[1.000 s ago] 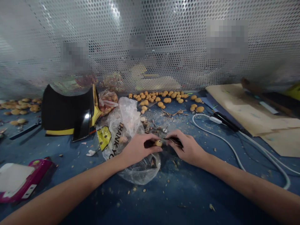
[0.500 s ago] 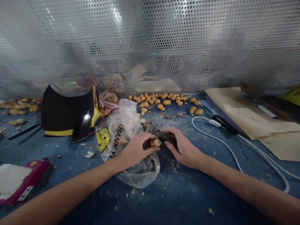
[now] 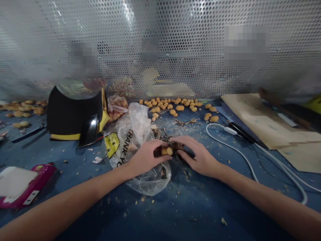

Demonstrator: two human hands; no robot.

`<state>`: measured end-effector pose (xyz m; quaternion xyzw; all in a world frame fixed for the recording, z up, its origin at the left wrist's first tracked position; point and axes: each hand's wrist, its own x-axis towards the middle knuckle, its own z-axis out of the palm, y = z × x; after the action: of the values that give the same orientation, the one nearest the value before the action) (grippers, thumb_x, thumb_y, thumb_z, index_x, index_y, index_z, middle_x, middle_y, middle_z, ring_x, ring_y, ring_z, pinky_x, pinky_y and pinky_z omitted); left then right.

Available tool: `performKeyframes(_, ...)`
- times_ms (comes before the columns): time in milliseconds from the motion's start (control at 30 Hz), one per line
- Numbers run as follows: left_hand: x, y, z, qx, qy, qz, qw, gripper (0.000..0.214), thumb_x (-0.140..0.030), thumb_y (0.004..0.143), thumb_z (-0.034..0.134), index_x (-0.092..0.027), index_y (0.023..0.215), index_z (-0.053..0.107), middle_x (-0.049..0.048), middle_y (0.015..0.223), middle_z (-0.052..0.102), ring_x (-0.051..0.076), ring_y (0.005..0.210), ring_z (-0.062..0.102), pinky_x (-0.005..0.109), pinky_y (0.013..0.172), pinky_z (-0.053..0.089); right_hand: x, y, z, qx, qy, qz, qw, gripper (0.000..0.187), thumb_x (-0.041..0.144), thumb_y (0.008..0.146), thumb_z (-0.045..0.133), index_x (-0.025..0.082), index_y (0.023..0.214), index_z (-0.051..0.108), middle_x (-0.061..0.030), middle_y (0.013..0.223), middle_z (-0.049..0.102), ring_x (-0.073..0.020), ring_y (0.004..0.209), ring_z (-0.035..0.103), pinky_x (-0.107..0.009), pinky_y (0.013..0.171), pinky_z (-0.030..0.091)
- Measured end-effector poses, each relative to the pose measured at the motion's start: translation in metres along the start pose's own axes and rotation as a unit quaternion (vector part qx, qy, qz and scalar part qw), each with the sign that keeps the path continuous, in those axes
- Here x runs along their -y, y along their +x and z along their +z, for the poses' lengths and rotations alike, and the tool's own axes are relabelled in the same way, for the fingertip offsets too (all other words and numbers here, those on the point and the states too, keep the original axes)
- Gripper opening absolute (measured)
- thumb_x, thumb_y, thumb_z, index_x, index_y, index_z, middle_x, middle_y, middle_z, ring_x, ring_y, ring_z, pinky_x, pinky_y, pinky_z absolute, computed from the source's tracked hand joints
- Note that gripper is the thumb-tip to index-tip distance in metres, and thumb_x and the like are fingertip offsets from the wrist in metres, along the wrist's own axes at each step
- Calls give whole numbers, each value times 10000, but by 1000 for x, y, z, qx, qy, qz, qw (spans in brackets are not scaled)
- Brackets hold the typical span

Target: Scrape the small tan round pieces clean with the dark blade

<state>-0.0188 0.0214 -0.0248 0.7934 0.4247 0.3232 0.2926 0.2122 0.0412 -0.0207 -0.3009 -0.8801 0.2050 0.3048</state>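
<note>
My left hand (image 3: 146, 157) pinches a small tan gourd (image 3: 167, 151) between thumb and fingers, its rounded pale end toward my right hand. Curled close beside it, my right hand (image 3: 197, 155) holds a dark brown object (image 3: 177, 147) whose kind I cannot make out, mostly covered by the fingers. Under and behind my left hand lies a clear plastic bag (image 3: 140, 122) with black lettering and a yellow printed face. Bits of debris are scattered around both hands.
Many similar gourds (image 3: 180, 108) lie along the perforated metal panel (image 3: 175, 73). To the left are a curved black piece (image 3: 72, 115), a phone (image 3: 88, 130) and a magenta device (image 3: 41, 177). White cables (image 3: 240, 155) and brown cardboard (image 3: 298, 140) occupy the right side.
The gourd has turned in my left hand: the end with a dark hole faced me before, and now a plain rounded end shows. My right hand has shifted slightly; the view moved a little.
</note>
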Motion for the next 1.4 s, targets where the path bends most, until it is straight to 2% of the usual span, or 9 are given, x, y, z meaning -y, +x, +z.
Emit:
performKeyframes(200,-1,-1,0,-2,-3,-2,1000,305,-412,834,684,-204,1053,643,42,991,674,180,870,626,324,777,505,-6,0,-2,-37,-132,-50,989,274,161,889,565,254,1122,675,-81,1303,602,-281,1204,528,-537,997,431)
performKeyframes(300,0,0,0,8,-2,-11,1000,313,-423,829,684,-200,1046,646,41,958,673,173,825,621,316,737,505,-8,0,-6,-7,-165,-94,982,173,184,890,575,247,942,728,-63,1265,642,-290,1224,525,-543,992,421)
performKeyframes(433,0,0,0,25,-18,-17,999,294,-422,848,661,-207,1049,647,33,946,681,169,825,625,311,737,503,-3,-1,-5,60,-154,-127,978,190,329,869,615,199,966,714,-97,1101,713,-277,1145,603,-523,1031,433)
performKeyframes(500,0,0,0,24,-24,-19,999,287,-416,845,665,-208,1042,649,30,947,683,168,833,627,313,752,505,1,-1,-1,66,-149,-118,980,270,417,842,645,178,949,711,-115,1070,718,-277,1087,637,-502,1015,468)
performKeyframes(667,-3,0,-2,-8,-21,-5,1000,280,-397,833,679,-211,1041,657,35,983,686,182,882,628,332,797,497,7,3,6,70,-118,-56,989,174,277,917,557,185,917,705,-74,925,733,-213,986,674,-429,994,497)
performKeyframes(800,-4,1,-4,17,-37,0,999,290,-416,837,672,-208,1038,660,39,969,682,181,873,624,330,794,494,7,4,5,55,-101,-36,993,178,252,925,532,199,962,698,-63,929,732,-219,985,671,-410,934,516)
performKeyframes(1000,-4,1,-5,16,-36,-6,999,307,-444,839,660,-195,1017,661,51,956,665,174,844,613,308,751,490,6,-1,3,-13,-134,50,990,301,250,975,433,192,802,673,-53,720,695,-190,682,659,-323,645,511)
performKeyframes(1167,-5,1,-3,40,-11,-20,999,328,-475,839,636,-182,979,674,40,842,665,152,711,594,280,635,465,0,0,2,-56,-120,29,991,229,242,975,444,196,885,650,-73,871,710,-206,803,660,-339,733,524)
performKeyframes(1400,-5,3,-2,24,-29,-63,997,313,-469,847,614,-174,929,681,33,815,689,143,679,598,271,617,466,-7,1,3,-60,-126,3,990,196,202,970,435,194,901,618,-78,844,673,-212,794,619,-368,738,517)
